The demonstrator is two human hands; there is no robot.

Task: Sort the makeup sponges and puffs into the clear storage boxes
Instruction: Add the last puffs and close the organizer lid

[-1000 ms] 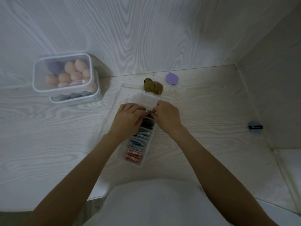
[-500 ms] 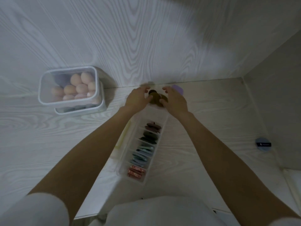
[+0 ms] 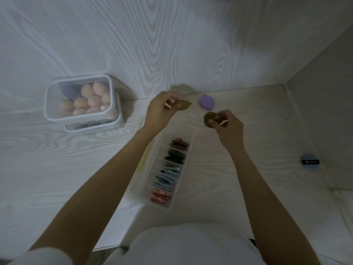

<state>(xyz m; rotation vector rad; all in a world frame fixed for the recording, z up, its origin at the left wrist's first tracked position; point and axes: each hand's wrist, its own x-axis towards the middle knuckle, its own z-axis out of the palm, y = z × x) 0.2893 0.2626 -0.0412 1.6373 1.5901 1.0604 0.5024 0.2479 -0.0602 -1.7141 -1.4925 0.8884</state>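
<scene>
Divided box: a long clear plastic storage box with cross dividers (image 3: 191, 139) lies on the pale wood-grain table (image 3: 47, 159) just in front of the person, between the two forearms. From near to far its cells hold flat red puffs (image 3: 160, 196), blue-grey ones (image 3: 165, 178), dark green ones (image 3: 176, 153) and maroon ones (image 3: 179, 144). The farthest cell looks free, though the plastic makes that hard to judge.
Right hand: the right hand (image 3: 228, 124) pinches an olive-brown round flat puff (image 3: 208, 118) at its edge; a pale strap shows at the fingers.
Left hand: the left hand (image 3: 162, 111) pinches a second olive-brown flat puff (image 3: 184, 104) the same way, lifted off the table.
Handling: these puffs look light, soft and bendable, hardly fragile or slippery. An edge pinch or a hook through the strap should hold; squeezed flat, they would slide on edge into a narrow cell.
In the way: the thin dividers and the puffs already filed leave little slack, so I would expect snagging there.
Loose pieces: a lilac teardrop sponge (image 3: 206, 101) lies just beyond the hands near the wall; a blue round puff with a dark band (image 3: 309, 162) lies well apart to the right.
Far left: a clear lidded storage box of peach egg-shaped sponges (image 3: 84, 100) stands on another clear box (image 3: 99, 128), clear of the hands.
</scene>
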